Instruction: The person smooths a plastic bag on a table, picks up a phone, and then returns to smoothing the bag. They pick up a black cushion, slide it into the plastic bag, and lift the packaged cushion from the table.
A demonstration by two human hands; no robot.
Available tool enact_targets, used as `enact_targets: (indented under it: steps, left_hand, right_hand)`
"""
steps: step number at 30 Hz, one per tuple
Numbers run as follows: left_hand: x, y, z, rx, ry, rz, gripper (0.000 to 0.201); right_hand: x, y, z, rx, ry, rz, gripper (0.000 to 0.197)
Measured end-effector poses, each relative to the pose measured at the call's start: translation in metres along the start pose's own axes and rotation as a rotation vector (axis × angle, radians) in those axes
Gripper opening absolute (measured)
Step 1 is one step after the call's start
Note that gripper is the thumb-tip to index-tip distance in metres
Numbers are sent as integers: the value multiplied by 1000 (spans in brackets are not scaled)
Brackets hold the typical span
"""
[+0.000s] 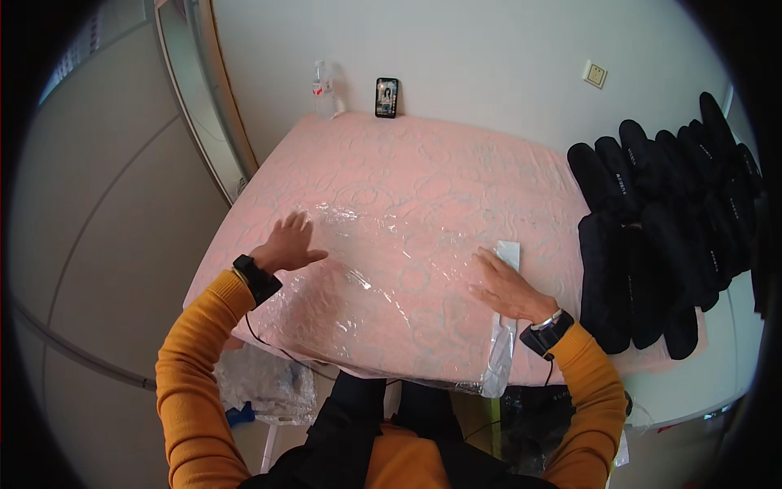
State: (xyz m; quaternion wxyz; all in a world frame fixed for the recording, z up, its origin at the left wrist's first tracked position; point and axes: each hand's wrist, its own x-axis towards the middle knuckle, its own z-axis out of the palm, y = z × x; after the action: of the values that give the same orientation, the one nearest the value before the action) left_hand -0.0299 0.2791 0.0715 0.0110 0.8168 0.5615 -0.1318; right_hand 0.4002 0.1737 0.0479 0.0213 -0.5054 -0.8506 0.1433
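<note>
A large clear plastic bag or sheet [366,281] lies spread on the pink patterned cloth [456,155] that covers the table. It shines with creases, and its near edge reaches the table's front edge. My left hand [289,243] rests flat over its left part, fingers spread and holding nothing. Toward the right, my right hand [513,285] lies with its fingers stretched out, palm down, across a white strip [500,359] that runs along the plastic's right side. Part of the strip is hidden beneath that hand.
Several long black cloth pieces [643,269] with rounded ends are piled at the right. A phone [387,98] and a clear bottle [323,91] stand along the far edge by the wall. Crumpled clear plastic [273,387] hangs below the table's left front.
</note>
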Motion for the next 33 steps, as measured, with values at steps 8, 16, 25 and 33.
enact_targets:
  steps: [8, 16, 25, 33]
  left_hand:
    - [33, 192, -24, -250, 273, 732, 94]
    - [97, 175, 19, -209, 85, 599, 94]
    - [169, 46, 9, -250, 11, 156, 85]
    - [169, -6, -3, -286, 85, 140, 64]
  right_hand:
    - [49, 21, 6, -144, 64, -67, 82]
    - [50, 41, 10, -142, -17, -29, 96]
    - [64, 72, 8, -140, 16, -53, 96]
    - [65, 100, -23, -177, 316, 68, 73]
